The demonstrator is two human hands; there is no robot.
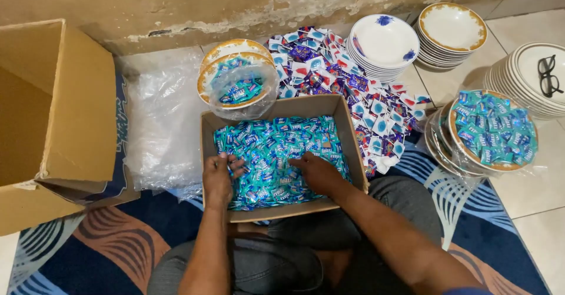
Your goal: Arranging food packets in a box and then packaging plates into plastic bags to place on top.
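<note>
A shallow cardboard box rests on my lap, filled with small teal wrapped candies. My left hand lies on the candies at the box's left side, fingers curled around a few of them. My right hand presses palm down into the candies near the box's right side, fingers buried among the wrappers. Whether the right hand grips any candy is hidden.
A big open cardboard box stands at left beside clear plastic sheets. Behind lie a pile of blue and red wrapped candies, a plastic-covered plate with teal candies, stacked plates, another candy-filled plate, and eyeglasses on a plate stack.
</note>
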